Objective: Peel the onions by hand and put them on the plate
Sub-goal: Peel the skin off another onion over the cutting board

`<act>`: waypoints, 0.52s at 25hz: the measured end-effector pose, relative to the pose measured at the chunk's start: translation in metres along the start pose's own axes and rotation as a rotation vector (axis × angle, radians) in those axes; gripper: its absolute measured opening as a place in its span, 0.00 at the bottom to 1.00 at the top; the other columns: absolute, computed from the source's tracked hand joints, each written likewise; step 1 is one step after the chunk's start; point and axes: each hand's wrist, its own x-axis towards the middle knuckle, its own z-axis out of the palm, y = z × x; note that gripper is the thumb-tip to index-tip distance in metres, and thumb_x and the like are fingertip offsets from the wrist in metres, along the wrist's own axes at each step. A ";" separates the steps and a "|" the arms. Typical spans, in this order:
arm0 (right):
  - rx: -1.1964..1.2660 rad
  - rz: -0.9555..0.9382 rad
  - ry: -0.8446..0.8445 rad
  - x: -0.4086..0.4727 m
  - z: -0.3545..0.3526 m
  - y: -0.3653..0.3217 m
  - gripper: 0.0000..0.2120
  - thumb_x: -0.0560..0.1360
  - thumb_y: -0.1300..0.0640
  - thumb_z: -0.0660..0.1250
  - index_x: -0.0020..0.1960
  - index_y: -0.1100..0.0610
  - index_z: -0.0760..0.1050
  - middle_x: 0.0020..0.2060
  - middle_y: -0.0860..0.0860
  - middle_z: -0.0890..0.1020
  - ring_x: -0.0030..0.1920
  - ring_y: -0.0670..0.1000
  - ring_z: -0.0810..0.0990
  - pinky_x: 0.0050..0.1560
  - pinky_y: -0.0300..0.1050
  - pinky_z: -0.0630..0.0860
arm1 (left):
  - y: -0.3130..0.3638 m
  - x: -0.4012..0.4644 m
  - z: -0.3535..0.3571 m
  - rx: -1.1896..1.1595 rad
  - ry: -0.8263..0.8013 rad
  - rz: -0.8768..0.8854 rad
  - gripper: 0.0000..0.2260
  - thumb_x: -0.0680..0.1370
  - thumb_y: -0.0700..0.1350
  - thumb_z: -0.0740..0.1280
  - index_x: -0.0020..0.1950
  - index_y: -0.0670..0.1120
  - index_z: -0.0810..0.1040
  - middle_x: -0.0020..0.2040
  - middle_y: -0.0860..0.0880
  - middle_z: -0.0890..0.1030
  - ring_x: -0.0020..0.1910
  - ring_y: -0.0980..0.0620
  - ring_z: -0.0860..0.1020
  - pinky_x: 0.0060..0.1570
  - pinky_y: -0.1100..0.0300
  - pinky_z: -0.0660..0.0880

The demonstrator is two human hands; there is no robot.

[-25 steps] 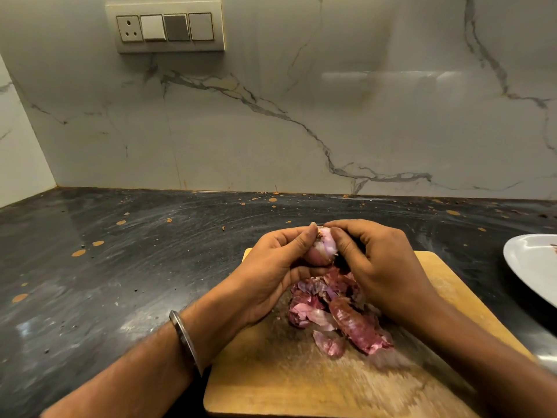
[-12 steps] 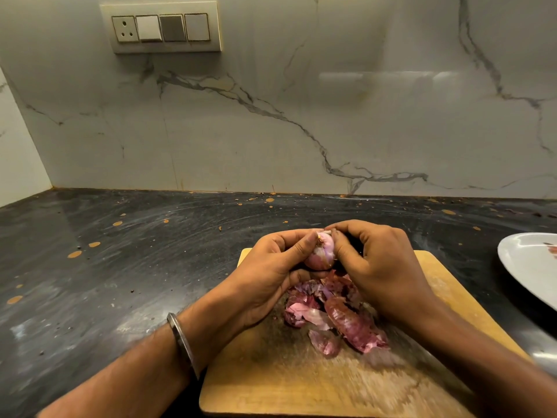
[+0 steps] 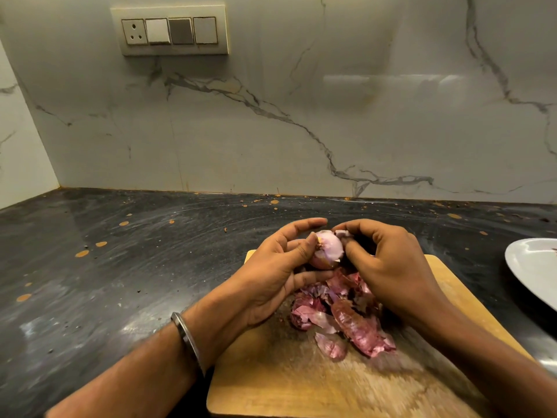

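A small pale purple onion [image 3: 328,248] is held above the far end of a wooden cutting board [image 3: 289,384]. My left hand [image 3: 271,273] cradles it from the left, thumb across its root end and fingers behind and under it. My right hand [image 3: 388,267] pinches a strip of skin at the onion's top right edge. A heap of red-purple onion peels [image 3: 340,318] lies on the board below both hands. The white plate [image 3: 533,270] shows partly at the right edge of the view.
The board lies on a dark speckled counter [image 3: 120,267] that meets a marble wall [image 3: 271,131] behind. A switch panel [image 3: 170,31] is mounted on the wall at upper left. A metal bangle [image 3: 187,339] circles my left wrist.
My left index finger has straightened over the onion, showing more of the pale bulb. My right fingers have pulled a bit of skin away at its top.
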 end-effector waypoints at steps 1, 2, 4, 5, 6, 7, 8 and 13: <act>0.007 0.009 0.013 0.001 0.001 0.000 0.09 0.77 0.62 0.69 0.53 0.51 0.84 0.41 0.39 0.85 0.45 0.36 0.82 0.44 0.30 0.77 | 0.000 0.000 0.001 -0.010 -0.002 -0.007 0.16 0.77 0.42 0.66 0.65 0.42 0.78 0.60 0.39 0.81 0.53 0.44 0.81 0.51 0.52 0.82; 0.013 0.017 0.024 0.001 0.002 0.000 0.09 0.78 0.62 0.69 0.52 0.51 0.84 0.41 0.39 0.84 0.44 0.36 0.82 0.44 0.30 0.77 | 0.000 0.000 0.002 -0.017 -0.009 -0.014 0.17 0.76 0.43 0.67 0.65 0.41 0.78 0.61 0.39 0.81 0.54 0.45 0.81 0.51 0.52 0.82; 0.030 0.017 0.028 0.000 0.003 0.000 0.09 0.78 0.61 0.69 0.51 0.49 0.83 0.41 0.39 0.84 0.44 0.37 0.82 0.44 0.32 0.79 | 0.000 -0.002 0.004 0.004 -0.014 -0.020 0.19 0.74 0.43 0.70 0.64 0.41 0.78 0.60 0.39 0.82 0.52 0.46 0.82 0.51 0.54 0.82; 0.040 0.016 0.023 -0.001 0.002 0.000 0.09 0.78 0.61 0.69 0.51 0.49 0.83 0.41 0.39 0.84 0.44 0.38 0.82 0.44 0.34 0.80 | 0.000 -0.002 0.004 0.023 -0.006 -0.022 0.19 0.73 0.41 0.71 0.63 0.42 0.79 0.58 0.39 0.82 0.51 0.47 0.83 0.50 0.55 0.82; 0.051 0.022 0.018 -0.001 0.002 0.000 0.09 0.78 0.62 0.69 0.51 0.49 0.83 0.41 0.40 0.85 0.44 0.38 0.83 0.44 0.36 0.81 | 0.000 -0.003 0.004 0.030 0.003 -0.022 0.19 0.72 0.40 0.71 0.63 0.42 0.79 0.57 0.39 0.82 0.50 0.47 0.83 0.49 0.56 0.82; 0.072 0.042 0.014 0.000 0.001 0.001 0.08 0.78 0.62 0.69 0.50 0.49 0.83 0.41 0.41 0.85 0.44 0.39 0.83 0.44 0.38 0.81 | 0.001 -0.003 0.004 0.019 0.010 -0.019 0.18 0.72 0.40 0.71 0.63 0.42 0.79 0.57 0.38 0.82 0.49 0.47 0.83 0.48 0.56 0.83; 0.109 0.077 0.009 0.001 0.000 0.003 0.08 0.78 0.62 0.68 0.51 0.50 0.83 0.41 0.43 0.85 0.44 0.41 0.84 0.45 0.40 0.82 | 0.002 -0.002 0.004 -0.010 0.014 -0.015 0.18 0.73 0.39 0.69 0.63 0.42 0.79 0.57 0.38 0.82 0.49 0.47 0.83 0.48 0.55 0.83; 0.300 0.210 -0.049 0.003 0.001 0.001 0.10 0.80 0.63 0.66 0.48 0.50 0.82 0.41 0.45 0.86 0.42 0.46 0.85 0.41 0.41 0.83 | 0.005 0.001 0.004 -0.143 0.003 -0.038 0.14 0.81 0.37 0.60 0.66 0.42 0.76 0.54 0.39 0.83 0.44 0.44 0.84 0.46 0.49 0.83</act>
